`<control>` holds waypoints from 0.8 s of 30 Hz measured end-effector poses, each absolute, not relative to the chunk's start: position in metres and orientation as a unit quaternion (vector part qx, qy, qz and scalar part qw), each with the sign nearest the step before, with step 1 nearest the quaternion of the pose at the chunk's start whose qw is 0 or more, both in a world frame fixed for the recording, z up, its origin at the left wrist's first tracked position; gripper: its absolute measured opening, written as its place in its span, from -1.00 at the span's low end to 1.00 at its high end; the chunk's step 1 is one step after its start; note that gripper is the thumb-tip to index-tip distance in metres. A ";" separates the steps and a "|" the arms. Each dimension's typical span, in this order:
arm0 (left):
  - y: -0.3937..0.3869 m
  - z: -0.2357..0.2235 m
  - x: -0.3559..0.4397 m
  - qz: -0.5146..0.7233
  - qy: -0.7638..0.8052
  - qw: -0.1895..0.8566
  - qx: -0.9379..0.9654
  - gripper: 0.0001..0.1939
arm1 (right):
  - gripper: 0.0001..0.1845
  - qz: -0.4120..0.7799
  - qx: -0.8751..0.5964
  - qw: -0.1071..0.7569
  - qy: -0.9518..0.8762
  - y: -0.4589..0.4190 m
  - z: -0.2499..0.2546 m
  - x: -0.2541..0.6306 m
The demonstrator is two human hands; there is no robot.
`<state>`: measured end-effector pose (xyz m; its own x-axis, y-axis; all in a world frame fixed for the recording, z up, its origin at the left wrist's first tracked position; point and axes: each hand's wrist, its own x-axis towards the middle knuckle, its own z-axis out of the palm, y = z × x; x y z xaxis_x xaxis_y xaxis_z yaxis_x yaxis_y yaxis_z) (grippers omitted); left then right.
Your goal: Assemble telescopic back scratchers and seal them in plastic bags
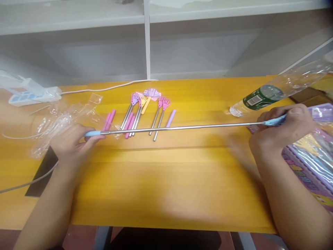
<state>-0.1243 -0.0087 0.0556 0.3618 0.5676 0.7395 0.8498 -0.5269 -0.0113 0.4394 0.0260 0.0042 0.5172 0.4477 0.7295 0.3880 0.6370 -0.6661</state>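
Note:
A telescopic back scratcher (182, 127) is stretched out long and nearly level between my two hands, above the table. My left hand (74, 140) is closed round its light blue handle end. At the other end my right hand (282, 130) is closed on the light blue head, whose shape the fingers mostly hide. Beyond the rod lie several shorter back scratchers (142, 102) with pink, purple and yellow hand-shaped heads and silver rods. Loose handle tubes lie among them: pink ones (109, 119), a yellow one (146, 105) and a purple one (171, 118).
Crumpled clear plastic wrappers (56, 126) and a white power strip (36, 95) with cables are at left. A clear bottle with a green label (262, 97) lies tilted at right, near packaged back scratchers (309, 173). White shelving (147, 41) stands behind the wooden table (169, 187).

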 end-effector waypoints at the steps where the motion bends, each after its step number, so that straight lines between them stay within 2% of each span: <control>1: -0.008 0.054 -0.123 -0.348 -0.437 0.198 -0.805 -0.68 | -0.57 0.014 -0.421 0.763 -0.491 0.027 0.003 0.440; 6: -0.009 0.044 -0.106 -0.327 -0.438 0.145 -0.824 -0.67 | -0.57 0.011 -0.398 0.759 -0.515 0.023 0.002 0.421; 11: -0.017 0.034 -0.083 -0.311 -0.416 0.090 -0.850 -0.74 | -0.56 0.050 -0.461 0.678 -0.571 0.001 0.001 0.374; 14: -0.020 0.030 -0.076 -0.314 -0.401 0.081 -0.857 -0.82 | -0.57 0.103 -0.483 0.641 -0.587 -0.008 -0.002 0.361; 24: -0.022 0.028 -0.073 -0.336 -0.397 0.063 -0.852 -0.90 | -0.55 0.126 -0.531 0.598 -0.587 -0.009 -0.006 0.367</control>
